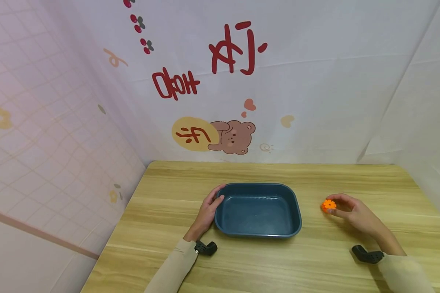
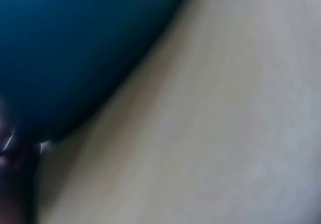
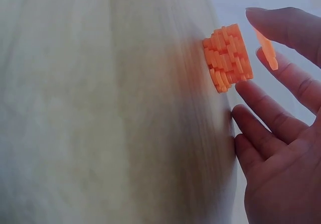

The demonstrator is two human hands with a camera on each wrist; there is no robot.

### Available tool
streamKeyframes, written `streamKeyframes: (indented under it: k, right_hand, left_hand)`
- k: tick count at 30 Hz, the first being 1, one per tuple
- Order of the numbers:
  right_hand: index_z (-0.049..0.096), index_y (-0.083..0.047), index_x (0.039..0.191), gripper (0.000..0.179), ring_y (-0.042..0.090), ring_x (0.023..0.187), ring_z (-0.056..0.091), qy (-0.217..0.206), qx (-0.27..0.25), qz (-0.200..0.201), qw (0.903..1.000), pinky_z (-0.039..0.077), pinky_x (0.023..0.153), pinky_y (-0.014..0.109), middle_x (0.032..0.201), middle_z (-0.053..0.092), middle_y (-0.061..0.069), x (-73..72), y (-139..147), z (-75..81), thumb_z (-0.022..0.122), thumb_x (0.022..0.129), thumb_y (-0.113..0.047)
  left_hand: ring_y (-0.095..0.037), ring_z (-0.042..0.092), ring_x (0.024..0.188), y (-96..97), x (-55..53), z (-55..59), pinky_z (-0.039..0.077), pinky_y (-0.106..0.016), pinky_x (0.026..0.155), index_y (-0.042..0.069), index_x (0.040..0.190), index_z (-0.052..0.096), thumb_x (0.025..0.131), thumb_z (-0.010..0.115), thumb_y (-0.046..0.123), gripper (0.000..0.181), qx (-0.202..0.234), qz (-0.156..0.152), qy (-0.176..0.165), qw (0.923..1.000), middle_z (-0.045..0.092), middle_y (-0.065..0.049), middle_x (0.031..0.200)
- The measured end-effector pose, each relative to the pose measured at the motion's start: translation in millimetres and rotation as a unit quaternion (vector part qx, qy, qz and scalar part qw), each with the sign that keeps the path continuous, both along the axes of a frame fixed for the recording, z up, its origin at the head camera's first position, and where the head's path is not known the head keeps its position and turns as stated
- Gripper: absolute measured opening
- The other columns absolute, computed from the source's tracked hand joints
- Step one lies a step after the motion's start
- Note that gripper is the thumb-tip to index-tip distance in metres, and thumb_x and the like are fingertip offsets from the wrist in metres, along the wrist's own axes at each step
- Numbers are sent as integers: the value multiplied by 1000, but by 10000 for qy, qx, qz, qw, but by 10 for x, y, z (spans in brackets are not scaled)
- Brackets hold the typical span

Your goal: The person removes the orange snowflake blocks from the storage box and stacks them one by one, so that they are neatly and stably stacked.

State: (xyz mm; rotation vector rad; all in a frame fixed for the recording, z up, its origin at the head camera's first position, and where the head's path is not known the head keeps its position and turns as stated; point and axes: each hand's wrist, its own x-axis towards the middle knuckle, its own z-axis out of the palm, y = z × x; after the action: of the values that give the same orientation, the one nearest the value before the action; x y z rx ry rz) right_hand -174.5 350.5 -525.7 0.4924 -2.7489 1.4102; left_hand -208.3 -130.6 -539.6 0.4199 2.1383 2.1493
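Observation:
A dark blue rectangular plastic basin (image 1: 258,217) stands on the table. My left hand (image 1: 207,211) grips its left side, thumb over the rim and fingers along the outer wall. In the left wrist view only the blurred blue wall (image 2: 65,48) and the tabletop are clear. To the right of the basin, my right hand (image 1: 361,215) pinches one thin orange flower-shaped piece (image 3: 267,50) between thumb and index finger. Right beside that piece stands a short stack of orange flower-shaped pieces (image 3: 228,59) on the table. The other right fingers are loosely bent near the stack.
The wood-grain table (image 1: 256,266) meets a white cloth backdrop (image 1: 333,89) with a printed bear and red characters. A second pale cloth (image 1: 58,122) hangs along the left side. Dark wrist-camera mounts (image 1: 206,248) stick out from both wrists.

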Motion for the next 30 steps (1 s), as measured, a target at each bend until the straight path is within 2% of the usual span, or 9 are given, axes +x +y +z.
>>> streamKeyframes:
  k: [4, 7, 14, 17, 24, 30]
  right_hand:
    - [64, -4, 121, 34, -14, 106, 51, 12, 31, -56, 10000, 37, 87, 6, 116, 66, 5, -2, -3, -5, 74, 90, -15]
    - [64, -5, 121, 35, -15, 107, 48, -9, 100, -116, 9999, 35, 87, 5, 116, 65, 5, 2, -2, -5, 74, 90, -17]
    - [65, -5, 121, 36, -16, 108, 44, 37, 255, -225, 9994, 28, 86, 3, 118, 63, 7, 9, -15, -13, 75, 89, -20]
    - [65, -5, 120, 36, -16, 107, 44, 54, 267, -290, 9992, 28, 86, 3, 117, 64, 6, 4, -28, -16, 76, 89, -20]
    - [65, -6, 121, 37, -16, 107, 44, -12, 325, -312, 9990, 29, 86, 4, 118, 64, 10, 12, -41, 15, 75, 90, -22]
    - [65, -7, 121, 37, -16, 107, 43, -24, 428, -349, 9985, 29, 85, 4, 119, 64, 12, 15, -34, 7, 75, 89, -24]
  left_hand:
    - [-12, 28, 146, -5, -2, -8, 21, -39, 119, 21, 145, 51, 105, 50, 24, 40, -46, 3, 37, 10000, 38, -6, 156]
    - [-13, 27, 147, -3, -2, -8, 21, -38, 119, 20, 145, 50, 105, 50, 25, 41, -37, -20, 58, 10000, 38, -7, 157]
    - [-16, 25, 148, -2, -10, -8, 24, -21, 114, 13, 147, 48, 105, 49, 19, 42, 38, -40, -36, 10000, 37, -9, 157]
    - [-16, 27, 147, -10, -17, -2, 26, -18, 111, 13, 147, 48, 106, 47, 16, 42, -5, -47, -120, 9999, 37, -9, 157]
    - [-22, 24, 149, -25, -29, -2, 26, -24, 114, 8, 148, 45, 106, 46, 11, 43, 25, -148, -158, 9998, 33, -15, 159]
    - [-19, 28, 147, -2, -8, 3, 26, -24, 113, 14, 147, 48, 105, 48, 18, 42, -11, -33, -58, 10000, 36, -11, 157]
